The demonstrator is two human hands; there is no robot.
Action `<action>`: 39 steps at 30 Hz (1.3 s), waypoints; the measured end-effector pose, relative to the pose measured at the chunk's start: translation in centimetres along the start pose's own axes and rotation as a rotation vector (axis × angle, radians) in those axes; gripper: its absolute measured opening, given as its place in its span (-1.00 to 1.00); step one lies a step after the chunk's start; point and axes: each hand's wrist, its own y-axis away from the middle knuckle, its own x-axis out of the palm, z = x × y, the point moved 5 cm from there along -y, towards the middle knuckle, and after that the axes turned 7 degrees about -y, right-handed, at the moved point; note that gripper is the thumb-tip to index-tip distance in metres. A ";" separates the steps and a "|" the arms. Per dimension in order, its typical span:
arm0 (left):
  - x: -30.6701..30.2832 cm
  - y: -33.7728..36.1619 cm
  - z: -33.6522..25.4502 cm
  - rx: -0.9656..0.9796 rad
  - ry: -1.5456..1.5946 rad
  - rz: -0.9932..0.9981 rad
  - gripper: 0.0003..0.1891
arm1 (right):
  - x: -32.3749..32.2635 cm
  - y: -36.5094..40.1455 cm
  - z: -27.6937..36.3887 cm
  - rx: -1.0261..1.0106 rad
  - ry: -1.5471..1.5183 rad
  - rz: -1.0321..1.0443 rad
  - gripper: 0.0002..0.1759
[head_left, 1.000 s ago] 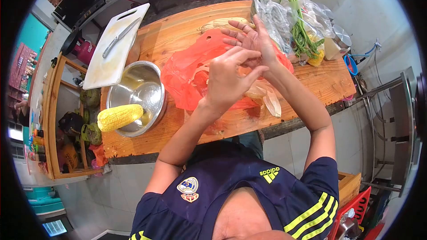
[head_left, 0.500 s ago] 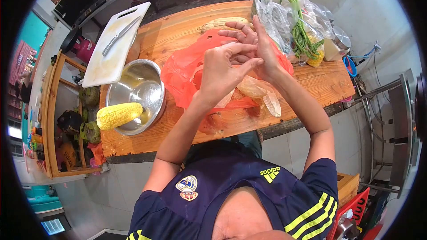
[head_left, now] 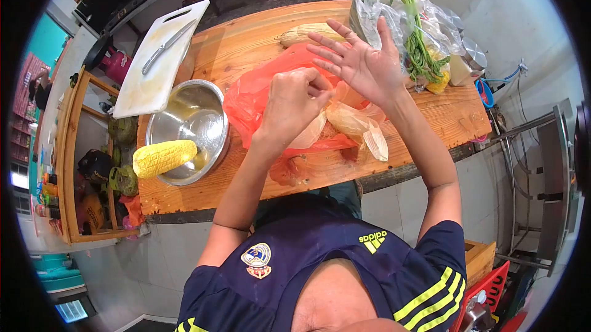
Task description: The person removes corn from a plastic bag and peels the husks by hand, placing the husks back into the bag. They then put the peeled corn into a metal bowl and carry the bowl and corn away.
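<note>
My left hand [head_left: 298,101] is raised over the orange-red plastic bag [head_left: 249,89], its thumb and fingers pinched together. Whatever may be between those fingertips is too small to make out. To its right my right hand [head_left: 369,67] is held palm up with fingers spread, holding nothing; the two hands are apart. Below them, pale corn husks [head_left: 354,124] lie on the bag. A peeled yellow corn cob [head_left: 164,158] rests across the rim of a steel bowl [head_left: 212,95] at the left. An ear of corn in its husk [head_left: 311,33] lies behind the bag.
A white cutting board [head_left: 138,89] with a knife [head_left: 163,49] on it stands by the bowl. Clear bags of vegetables [head_left: 375,9] with green stalks [head_left: 418,49] sit at the back right of the wooden table [head_left: 246,30]. A wooden shelf [head_left: 71,166] is at the left.
My hands have separated. The right hand has opened out, palm up, fingers spread, while the left has moved slightly down and its fingers have closed into a pinch.
</note>
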 end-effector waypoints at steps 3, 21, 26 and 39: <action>0.3 -0.1 -1.2 0.042 0.104 -0.039 -0.84 | 0.2 -0.2 -0.2 -0.012 -0.021 0.012 0.01; -1.4 -0.4 1.5 -0.078 -0.326 -0.033 -0.74 | 0.3 2.0 1.1 0.101 0.166 0.124 0.03; -2.6 -0.3 -0.5 0.016 -0.218 -0.166 -0.64 | 0.3 2.1 0.1 0.152 0.238 0.123 0.11; -1.1 -0.7 -1.0 0.146 -0.049 -0.063 -0.84 | 1.9 3.3 -2.0 0.272 0.558 0.227 0.07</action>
